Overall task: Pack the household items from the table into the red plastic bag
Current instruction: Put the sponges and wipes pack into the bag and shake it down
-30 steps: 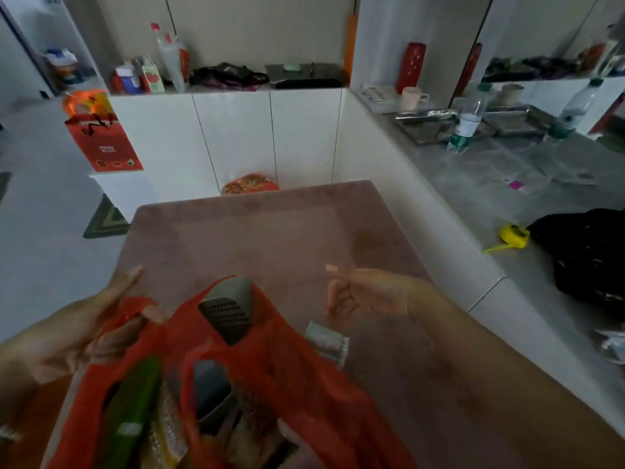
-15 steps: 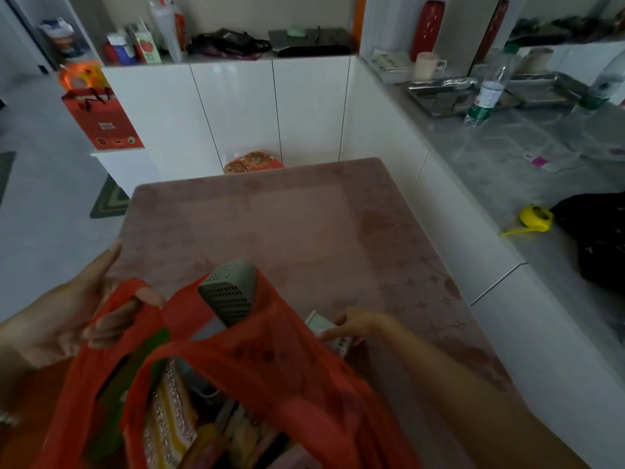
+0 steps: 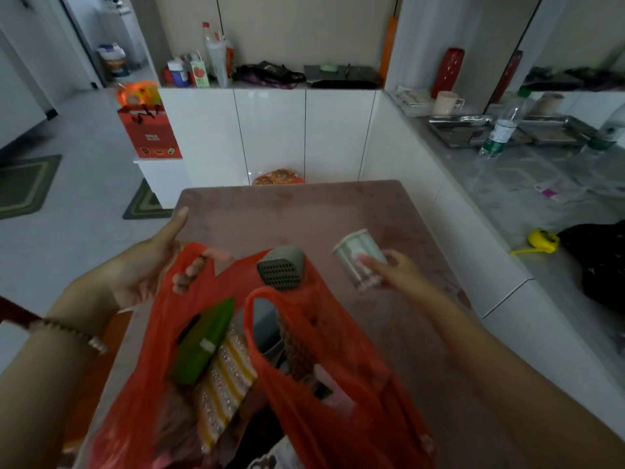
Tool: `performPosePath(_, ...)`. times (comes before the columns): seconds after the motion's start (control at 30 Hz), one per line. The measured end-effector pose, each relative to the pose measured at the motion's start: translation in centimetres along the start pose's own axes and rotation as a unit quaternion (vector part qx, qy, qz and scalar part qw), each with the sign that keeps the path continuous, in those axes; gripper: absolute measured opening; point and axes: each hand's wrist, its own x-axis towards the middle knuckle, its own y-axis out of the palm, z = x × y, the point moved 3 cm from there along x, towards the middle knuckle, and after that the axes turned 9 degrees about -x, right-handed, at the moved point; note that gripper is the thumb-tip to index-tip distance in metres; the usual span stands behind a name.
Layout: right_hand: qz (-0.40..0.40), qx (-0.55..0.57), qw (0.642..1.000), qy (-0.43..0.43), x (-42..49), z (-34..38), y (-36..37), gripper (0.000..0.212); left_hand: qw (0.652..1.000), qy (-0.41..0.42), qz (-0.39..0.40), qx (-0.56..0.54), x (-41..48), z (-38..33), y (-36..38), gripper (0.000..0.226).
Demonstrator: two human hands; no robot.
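The red plastic bag (image 3: 341,404) stands open on the brown table (image 3: 304,211), low in the head view. My left hand (image 3: 148,265) grips its left handle and holds the mouth apart. Inside lie a green packet (image 3: 206,340), a yellow-striped pack (image 3: 226,384) and a grey perforated grater (image 3: 282,270) that sticks out of the top. My right hand (image 3: 389,270) holds a small white-and-green patterned box (image 3: 358,255) lifted off the table, just right of the bag's mouth.
A white cabinet (image 3: 270,130) stands behind the table with bottles and cartons on top. A grey counter (image 3: 527,184) runs along the right with a water bottle (image 3: 504,126), metal trays, a yellow tape measure (image 3: 541,240) and a black bag (image 3: 598,262). A red gift bag (image 3: 148,130) sits at left.
My right hand dropped to the small box beside the bag, took hold of it and lifted it up. My left hand kept its grip on the bag handle.
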Motion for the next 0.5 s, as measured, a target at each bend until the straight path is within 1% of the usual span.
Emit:
performPosePath(0.03, 0.004, 0.042, 0.999, -0.027, -2.0, 2.8, -0.6, 0.041, 1.0, 0.007, 0.012, -0.011, -0.6, -0.2, 0.1, 0.082)
performPosePath(0.07, 0.031, 0.09, 0.994, -0.052, -4.3, 5.8, -1.1, 0.039, 1.0, 0.012, 0.019, -0.011, -0.8, -0.3, -0.2, 0.083)
performPosePath(0.1, 0.077, 0.143, 0.984, -0.077, -6.7, 8.4, -1.0, 0.038, 0.999, 0.015, 0.024, -0.023, -1.4, -0.4, -0.2, 0.083)
performPosePath(0.13, 0.143, 0.208, 0.963, -0.095, -9.5, 10.9, -0.5, 0.039, 0.999, 0.017, 0.033, -0.032, -1.9, -0.5, -0.4, 0.083)
performPosePath(0.2, 0.284, 0.294, 0.906, -0.11, -15.2, 14.5, 1.6, 0.052, 0.998, 0.033, 0.043, -0.044, -3.1, -0.5, -0.6, 0.082)
performPosePath(0.27, 0.378, 0.316, 0.865, -0.095, -20.0, 16.1, 4.8, 0.059, 0.997, 0.052, 0.032, -0.051, -4.1, -0.2, -0.9, 0.078)
performPosePath(0.33, 0.446, 0.301, 0.841, -0.063, -23.2, 15.5, 8.7, 0.054, 0.995, 0.072, 0.009, -0.076, -5.0, 0.1, -1.3, 0.067)
performPosePath(0.37, 0.468, 0.284, 0.836, -0.041, -24.1, 14.6, 10.4, 0.051, 0.993, 0.074, 0.014, -0.09, -5.4, 0.3, -1.4, 0.065)
performPosePath(0.4, 0.479, 0.26, 0.838, -0.024, -24.5, 13.5, 11.8, 0.05, 0.992, 0.074, 0.024, -0.103, -5.8, 0.5, -1.5, 0.067)
performPosePath(0.43, 0.469, 0.233, 0.852, -0.017, -24.4, 12.2, 12.8, 0.053, 0.99, 0.08, 0.031, -0.109, -6.4, 0.5, -1.7, 0.069)
performPosePath(0.47, 0.442, 0.21, 0.872, -0.016, -24.2, 11.2, 13.2, 0.063, 0.989, 0.088, 0.03, -0.113, -6.8, 0.4, -2.0, 0.071)
performPosePath(0.5, 0.398, 0.193, 0.897, -0.017, -23.7, 10.3, 12.9, 0.074, 0.988, 0.097, 0.027, -0.116, -7.2, 0.4, -2.2, 0.071)
